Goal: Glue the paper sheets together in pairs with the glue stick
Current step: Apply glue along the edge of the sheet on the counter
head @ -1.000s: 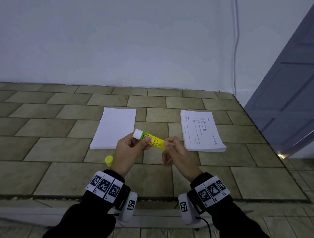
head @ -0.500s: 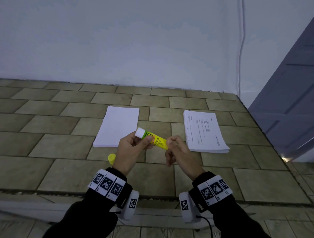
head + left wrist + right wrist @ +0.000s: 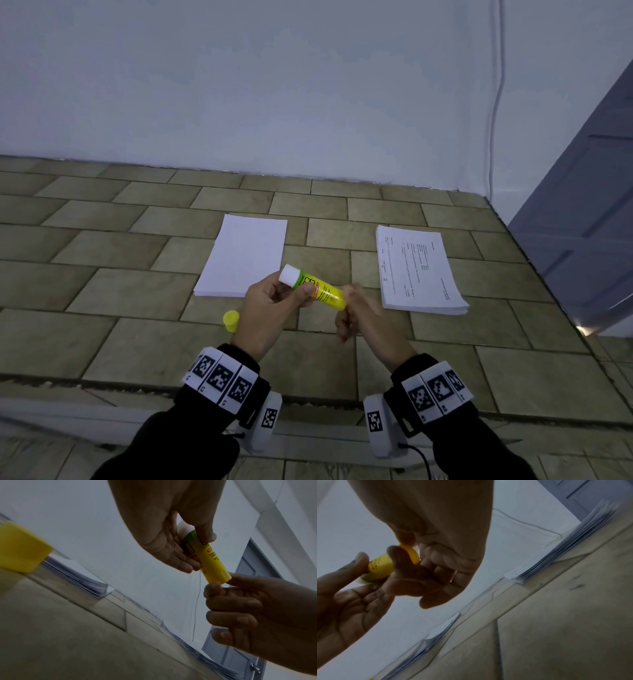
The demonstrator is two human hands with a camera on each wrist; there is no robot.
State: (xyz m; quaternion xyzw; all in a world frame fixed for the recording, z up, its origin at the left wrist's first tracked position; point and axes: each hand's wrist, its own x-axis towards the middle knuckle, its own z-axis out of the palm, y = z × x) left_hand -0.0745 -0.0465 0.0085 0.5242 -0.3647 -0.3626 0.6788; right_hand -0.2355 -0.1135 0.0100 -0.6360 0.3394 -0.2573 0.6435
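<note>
Yellow plastic glue stick [image 3: 317,287] — light, rigid, likely slick — left hand [image 3: 270,305] fingers grasp its barrel, right hand [image 3: 356,310] fingers pinch its five-o'clock base; cap [image 3: 231,320] off.

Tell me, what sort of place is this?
Probably a plain room indoors: a tiled floor meets a bare white wall, with a grey panelled door at right. The paper lies on the floor.

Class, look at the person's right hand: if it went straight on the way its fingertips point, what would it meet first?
The glue stick: the right hand already pinches its base, pointing along it toward the left hand. Beyond, probably the blank paper stack; depth is unclear.
</note>
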